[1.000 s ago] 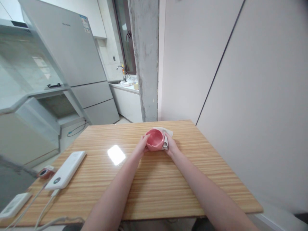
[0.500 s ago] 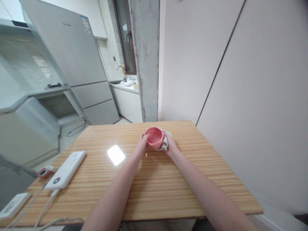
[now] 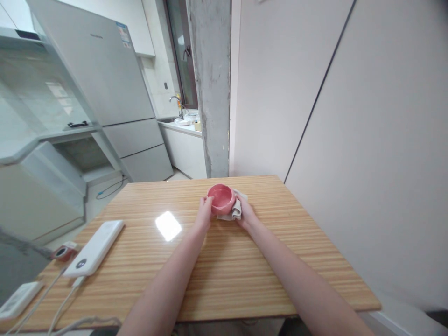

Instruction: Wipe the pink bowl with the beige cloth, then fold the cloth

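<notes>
Gripping the pink bowl [image 3: 221, 198] from its left side, the left hand [image 3: 204, 214] has fingers curled over the rim and thumb on the outer wall, arm stretched far out across the wooden table [image 3: 224, 275]. The bowl sits tilted near the table's far edge, just off the surface or barely resting. On the bowl's right, the right hand [image 3: 245, 215] closes around a beige cloth [image 3: 235, 210] pressed to the bowl's wall. With both arms extended, one sideways push of the cloth could, I judge, twist the bowl out of the left fingers.
</notes>
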A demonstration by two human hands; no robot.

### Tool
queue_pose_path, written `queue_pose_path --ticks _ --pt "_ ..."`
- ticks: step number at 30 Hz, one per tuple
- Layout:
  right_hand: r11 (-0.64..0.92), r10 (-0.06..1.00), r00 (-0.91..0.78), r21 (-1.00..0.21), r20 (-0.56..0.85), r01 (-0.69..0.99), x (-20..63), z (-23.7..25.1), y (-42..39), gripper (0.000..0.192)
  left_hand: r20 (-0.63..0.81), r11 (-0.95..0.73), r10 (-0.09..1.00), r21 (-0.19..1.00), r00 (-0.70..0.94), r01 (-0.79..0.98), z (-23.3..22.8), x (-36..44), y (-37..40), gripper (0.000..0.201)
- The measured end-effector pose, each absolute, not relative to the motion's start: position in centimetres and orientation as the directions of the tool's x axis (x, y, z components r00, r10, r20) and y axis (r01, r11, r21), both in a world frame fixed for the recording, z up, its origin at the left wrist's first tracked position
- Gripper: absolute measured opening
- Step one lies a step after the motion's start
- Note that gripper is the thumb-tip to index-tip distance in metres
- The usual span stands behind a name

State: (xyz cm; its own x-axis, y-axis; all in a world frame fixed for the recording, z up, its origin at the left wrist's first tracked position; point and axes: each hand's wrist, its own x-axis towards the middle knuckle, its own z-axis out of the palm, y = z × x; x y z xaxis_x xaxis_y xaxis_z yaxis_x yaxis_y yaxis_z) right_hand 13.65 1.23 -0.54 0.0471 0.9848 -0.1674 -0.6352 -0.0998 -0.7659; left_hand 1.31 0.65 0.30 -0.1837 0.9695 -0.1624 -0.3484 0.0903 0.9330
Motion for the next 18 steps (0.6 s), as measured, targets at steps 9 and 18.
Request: queue_pose_path --ticks 9,18 --pt "-0.286 0.958 -0.164 -0.851 -0.238 -0.441 13.8 -1.7 0.6 0.021 0.014 -0.163 0.958 0.849 -0.286 -0.502 1.8 1.2 0.3 0.027" --pt "0.492 0.865 -0.079 -0.807 0.495 0.328 15.7 0.8 -0.8 0.054 -0.073 -0.063 0.922 0.940 -0.379 -0.334 0.6 1.2 0.8 0.024"
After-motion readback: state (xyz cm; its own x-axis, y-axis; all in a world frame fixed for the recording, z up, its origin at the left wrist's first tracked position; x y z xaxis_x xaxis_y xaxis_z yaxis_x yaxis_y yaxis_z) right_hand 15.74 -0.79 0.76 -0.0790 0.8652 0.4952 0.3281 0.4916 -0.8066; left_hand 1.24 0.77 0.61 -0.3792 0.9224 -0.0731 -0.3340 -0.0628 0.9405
